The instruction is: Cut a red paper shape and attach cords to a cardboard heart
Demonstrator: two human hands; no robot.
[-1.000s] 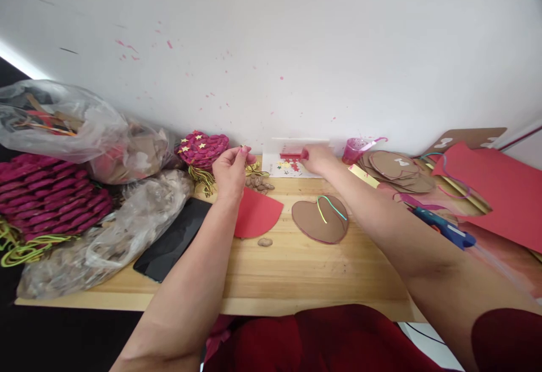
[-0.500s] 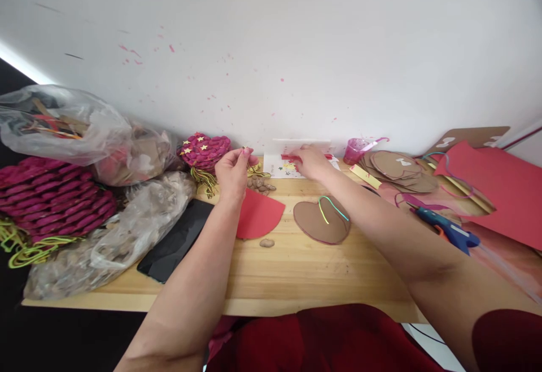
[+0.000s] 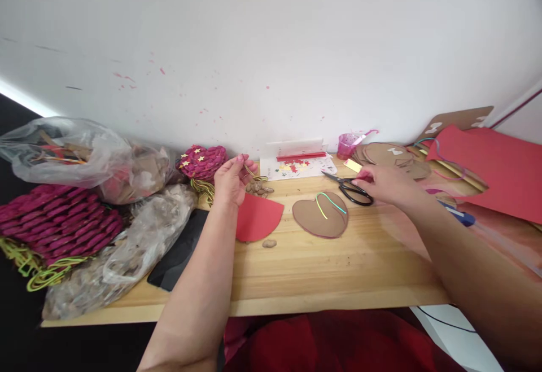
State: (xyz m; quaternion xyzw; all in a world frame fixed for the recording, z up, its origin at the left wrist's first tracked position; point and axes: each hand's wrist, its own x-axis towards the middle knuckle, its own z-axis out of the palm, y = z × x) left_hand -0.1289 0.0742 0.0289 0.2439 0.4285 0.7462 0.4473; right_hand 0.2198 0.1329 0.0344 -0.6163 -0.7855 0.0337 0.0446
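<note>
My left hand [image 3: 231, 180] is raised over the table's back part, thumb and finger pinched together; what is between them is too small to make out. Close behind it a yellow-green cord [image 3: 263, 178] curls above several peanuts in shells [image 3: 259, 189]. Below lies a red paper piece [image 3: 260, 219] with a rounded edge, and one loose peanut [image 3: 269, 243]. My right hand [image 3: 383, 183] has its fingers closed at the handles of black scissors [image 3: 356, 192], whose blades point left. Between the hands rests a brown cardboard heart [image 3: 315, 220] bearing a yellow and a turquoise line.
A white sheet [image 3: 275, 173] holds red, yellow and dark stars against the wall. Right are a pink cup [image 3: 346, 145], cardboard cutouts [image 3: 376, 152], red sheets [image 3: 503, 169] and a blue glue gun [image 3: 461, 215]. Left are plastic bags [image 3: 139, 242], magenta woven pieces [image 3: 63, 219] and a black flat object [image 3: 178, 253].
My right hand has left the stars on the white sheet and come right and nearer to the scissors. My left hand stays pinched in about the same place. The view has shifted slightly.
</note>
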